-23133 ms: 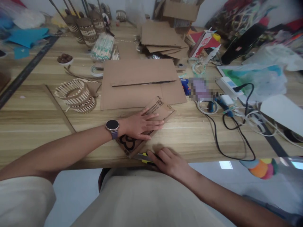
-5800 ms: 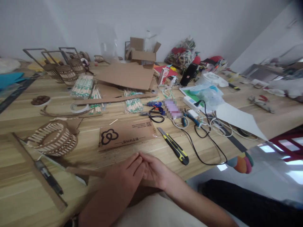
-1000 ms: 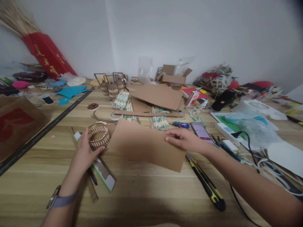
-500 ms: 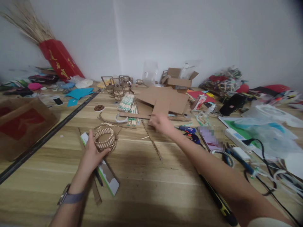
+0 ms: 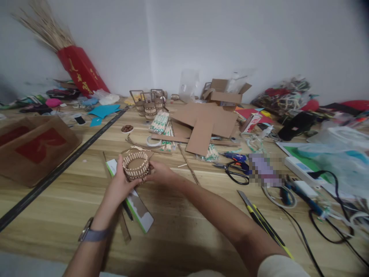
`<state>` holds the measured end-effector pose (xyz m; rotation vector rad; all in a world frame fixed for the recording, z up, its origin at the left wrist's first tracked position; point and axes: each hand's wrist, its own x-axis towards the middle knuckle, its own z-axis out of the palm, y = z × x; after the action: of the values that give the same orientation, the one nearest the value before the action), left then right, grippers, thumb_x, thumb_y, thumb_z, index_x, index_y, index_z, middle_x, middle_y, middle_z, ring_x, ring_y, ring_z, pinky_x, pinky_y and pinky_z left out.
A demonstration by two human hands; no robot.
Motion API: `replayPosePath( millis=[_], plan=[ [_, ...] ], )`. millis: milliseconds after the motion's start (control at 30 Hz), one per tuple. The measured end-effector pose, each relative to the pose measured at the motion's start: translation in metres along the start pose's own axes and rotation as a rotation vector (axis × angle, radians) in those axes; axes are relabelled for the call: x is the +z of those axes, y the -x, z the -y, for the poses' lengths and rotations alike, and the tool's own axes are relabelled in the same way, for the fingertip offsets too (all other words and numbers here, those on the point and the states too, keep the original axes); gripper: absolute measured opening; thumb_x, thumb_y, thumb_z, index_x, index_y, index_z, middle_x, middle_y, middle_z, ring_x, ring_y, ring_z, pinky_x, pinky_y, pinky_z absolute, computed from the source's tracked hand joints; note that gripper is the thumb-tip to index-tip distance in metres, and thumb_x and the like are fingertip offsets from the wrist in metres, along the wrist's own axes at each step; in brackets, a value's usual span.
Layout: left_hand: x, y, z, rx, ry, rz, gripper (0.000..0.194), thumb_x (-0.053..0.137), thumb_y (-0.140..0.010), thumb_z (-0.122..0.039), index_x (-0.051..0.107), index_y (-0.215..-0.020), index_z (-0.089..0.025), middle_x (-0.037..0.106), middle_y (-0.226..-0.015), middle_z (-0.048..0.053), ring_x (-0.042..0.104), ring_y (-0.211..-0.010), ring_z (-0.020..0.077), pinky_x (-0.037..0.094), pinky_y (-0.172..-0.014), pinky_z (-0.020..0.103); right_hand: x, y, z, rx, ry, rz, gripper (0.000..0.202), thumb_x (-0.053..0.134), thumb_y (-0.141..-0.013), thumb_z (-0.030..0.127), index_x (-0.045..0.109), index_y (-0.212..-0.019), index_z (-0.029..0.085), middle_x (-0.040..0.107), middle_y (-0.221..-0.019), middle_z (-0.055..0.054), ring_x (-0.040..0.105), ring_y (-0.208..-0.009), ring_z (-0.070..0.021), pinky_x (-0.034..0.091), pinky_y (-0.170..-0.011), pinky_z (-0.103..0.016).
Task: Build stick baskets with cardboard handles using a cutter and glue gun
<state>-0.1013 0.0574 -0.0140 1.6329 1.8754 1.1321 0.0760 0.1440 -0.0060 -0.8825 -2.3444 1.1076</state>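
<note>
A round open ring of short pale sticks with brown bands, like a small basket wall (image 5: 136, 172), is held up between both hands. My left hand (image 5: 120, 184) wraps its left side and underside, the thumb along the bottom edge. From the right, my right hand (image 5: 156, 172) grips its lower right side; some fingertips are hidden behind it. Below lie a white and green box strip (image 5: 142, 211), a dark pen (image 5: 127, 211) and a narrow cardboard strip (image 5: 124, 230). A brown cardboard piece (image 5: 201, 136) rests on larger cardboard sheets beyond the hands.
Scissors (image 5: 235, 175), a blue glue gun (image 5: 238, 158) and a utility knife (image 5: 259, 217) lie to the right, near cables. Bundles of sticks (image 5: 159, 122) and small handled baskets (image 5: 150, 110) stand farther back. A paper bag (image 5: 37, 150) is at the left.
My right hand has moved left and toward me from the cardboard piece to the stick ring, which it now grips. The left hand keeps its hold. The view has shifted slightly.
</note>
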Motion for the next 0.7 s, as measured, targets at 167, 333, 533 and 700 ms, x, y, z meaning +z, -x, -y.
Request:
replayPosePath(
  millis=[167, 333, 533, 700],
  plan=[
    [0.020, 0.021, -0.048, 0.001, -0.049, 0.065, 0.116, 0.077, -0.072, -0.034, 0.006, -0.162, -0.018, 0.049, -0.153, 0.021, 0.049, -0.141, 0.0361, 0.047, -0.109, 0.049, -0.031, 0.063, 0.004, -0.024, -0.045, -0.097, 0.047, 0.077, -0.077, 0.018, 0.068, -0.123, 0.025, 0.071, -0.129, -0.004, 0.065, -0.114, -0.0266, 0.052, -0.095, -0.036],
    [0.072, 0.070, -0.074, 0.147, 0.001, 0.150, 0.109, 0.076, -0.075, -0.028, 0.009, -0.162, -0.025, 0.042, -0.159, 0.017, 0.050, -0.141, 0.0334, 0.049, -0.110, 0.045, -0.046, 0.156, 0.008, 0.208, -0.105, -0.270, 0.054, 0.076, -0.072, 0.012, 0.066, -0.124, 0.022, 0.072, -0.123, -0.006, 0.066, -0.107, -0.0261, 0.051, -0.091, -0.035],
    [0.112, 0.118, -0.066, 0.234, -0.034, 0.293, 0.102, 0.070, -0.080, -0.021, 0.007, -0.161, -0.024, 0.047, -0.156, 0.017, 0.050, -0.141, 0.0328, 0.050, -0.109, 0.049, -0.038, 0.225, -0.001, 0.306, -0.065, -0.234, 0.049, 0.069, -0.072, 0.003, 0.065, -0.118, 0.020, 0.069, -0.124, -0.009, 0.063, -0.115, -0.0273, 0.049, -0.097, -0.037],
    [0.104, 0.121, -0.063, 0.178, -0.063, 0.276, 0.107, 0.073, -0.080, -0.023, 0.003, -0.160, -0.024, 0.049, -0.154, 0.019, 0.051, -0.140, 0.0328, 0.050, -0.110, 0.050, -0.057, 0.219, -0.011, 0.342, 0.230, -0.125, 0.051, 0.059, -0.075, -0.002, 0.064, -0.122, 0.015, 0.067, -0.125, -0.013, 0.060, -0.119, -0.0240, 0.045, -0.102, -0.032]
  ],
)
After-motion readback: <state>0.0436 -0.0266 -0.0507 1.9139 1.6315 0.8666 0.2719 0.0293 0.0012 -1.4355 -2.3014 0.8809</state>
